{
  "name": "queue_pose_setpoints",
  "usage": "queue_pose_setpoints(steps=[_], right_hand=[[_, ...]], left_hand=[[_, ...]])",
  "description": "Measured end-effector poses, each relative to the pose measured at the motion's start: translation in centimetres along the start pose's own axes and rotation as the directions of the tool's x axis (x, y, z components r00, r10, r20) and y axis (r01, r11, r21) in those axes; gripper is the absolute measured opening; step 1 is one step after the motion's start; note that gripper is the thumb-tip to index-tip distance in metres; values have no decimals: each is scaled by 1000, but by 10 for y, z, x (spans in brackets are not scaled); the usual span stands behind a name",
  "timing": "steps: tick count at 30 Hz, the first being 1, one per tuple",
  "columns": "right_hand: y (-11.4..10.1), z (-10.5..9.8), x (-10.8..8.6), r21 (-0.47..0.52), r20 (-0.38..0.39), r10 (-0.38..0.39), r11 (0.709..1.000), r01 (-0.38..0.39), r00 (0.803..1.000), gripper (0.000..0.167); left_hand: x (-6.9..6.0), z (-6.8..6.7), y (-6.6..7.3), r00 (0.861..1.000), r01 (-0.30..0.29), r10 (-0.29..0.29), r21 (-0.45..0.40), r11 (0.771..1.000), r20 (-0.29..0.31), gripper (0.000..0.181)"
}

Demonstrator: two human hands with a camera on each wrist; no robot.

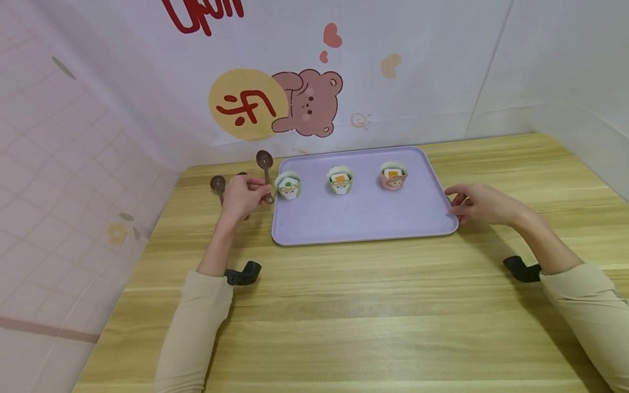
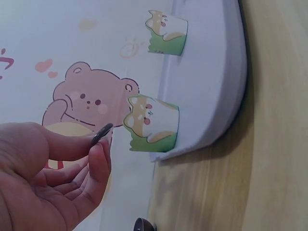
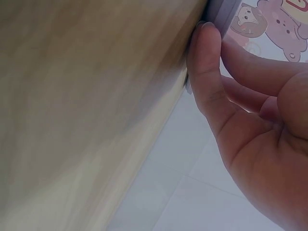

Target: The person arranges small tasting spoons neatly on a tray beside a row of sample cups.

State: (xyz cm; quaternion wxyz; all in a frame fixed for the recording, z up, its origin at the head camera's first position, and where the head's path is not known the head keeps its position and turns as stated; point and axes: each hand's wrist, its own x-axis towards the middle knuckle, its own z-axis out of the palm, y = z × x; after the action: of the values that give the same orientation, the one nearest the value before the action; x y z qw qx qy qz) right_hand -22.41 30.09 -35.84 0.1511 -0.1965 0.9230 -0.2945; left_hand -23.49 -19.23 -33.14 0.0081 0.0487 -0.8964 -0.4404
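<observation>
"Beside the tray (image 1: 339,222), what does the left hand (image 1: 241,196) have?"

"One brown spoon (image 1: 266,174), its handle end pinched between thumb and fingers, just off the tray's left edge."

"And the right hand (image 1: 484,203)?"

"At the opposite edge, thumb and fingers pinching the tray's rim."

"What's on it?"

"Three paper cups (image 1: 341,187) in a row, two green, the rightmost pink."

"Anything else on the table (image 1: 344,316)?"

"Another spoon (image 1: 218,183), near the left hand and partly hidden."

Tabletop (image 1: 373,311): pale wood grain
Backdrop (image 1: 432,71): white, upright behind tabletop
Bear print (image 1: 316,103): pinkish brown, beside yellow disc (image 1: 245,82)
Flower print (image 1: 117,233): yellow
</observation>
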Motion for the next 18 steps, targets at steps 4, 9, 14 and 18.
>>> queue_pose_setpoints(steps=[4, 9, 14, 18], right_hand=[[-1, 0, 0, -5, -4, -2, 1000, 2, 1000, 44], [-1, 0, 0, -6, -3, -2, 1000, 2, 1000, 44], [-1, 0, 0, -16, -6, -1, 1000, 1, 1000, 44], [-1, -1, -1, -7, 2, -9, 1000, 9, 1000, 45]], left_hand=[[-2, 0, 4, 1000, -7, 7, -12, 1000, 2, 28], [-4, 0, 8, 1000, -9, 9, -43, 999, 4, 27], [-5, 2, 12, 1000, -23, 24, -87, 996, 10, 26], [-6, 4, 15, 999, -22, 26, -133, 991, 33, 26]])
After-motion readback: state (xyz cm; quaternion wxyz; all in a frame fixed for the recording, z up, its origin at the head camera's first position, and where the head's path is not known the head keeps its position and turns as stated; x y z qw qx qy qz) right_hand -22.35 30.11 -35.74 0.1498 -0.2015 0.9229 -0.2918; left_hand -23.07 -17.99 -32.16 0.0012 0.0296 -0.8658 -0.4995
